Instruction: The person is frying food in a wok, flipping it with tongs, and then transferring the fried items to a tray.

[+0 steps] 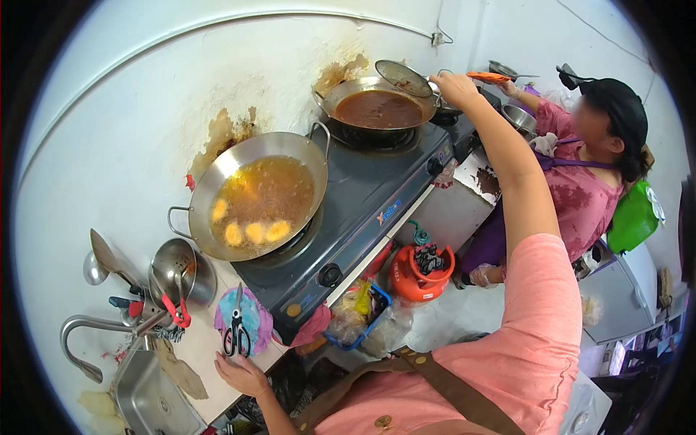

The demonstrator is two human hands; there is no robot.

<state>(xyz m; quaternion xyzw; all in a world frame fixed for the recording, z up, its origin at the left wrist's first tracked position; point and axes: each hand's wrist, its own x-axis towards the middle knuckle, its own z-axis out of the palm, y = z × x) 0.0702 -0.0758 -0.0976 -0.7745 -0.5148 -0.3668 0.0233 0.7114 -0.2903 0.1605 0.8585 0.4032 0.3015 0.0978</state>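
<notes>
My left hand [243,373] lies at the counter edge, fingers apart, beside the handles of black-and-white scissors [236,331] on a blue and purple cloth. My right hand [455,89] reaches far out and grips a tilted glass lid [399,78] by its near side, above the rim of the farther wok. That wok [378,109] holds reddish-brown liquid on the far burner. On the nearer burner stands a larger steel wok [201,217] of bubbling oil. Several golden pieces [255,232] of food float near its lower side.
A co-worker [584,147] stands at the right, a gloved hand on an orange object [489,78]. The gas stove [359,206] runs along the wall. At the left are a sink [157,402], faucet [92,321], and nested steel pots [204,280]. Below stand an orange gas cylinder [408,283] and blue basket [380,312].
</notes>
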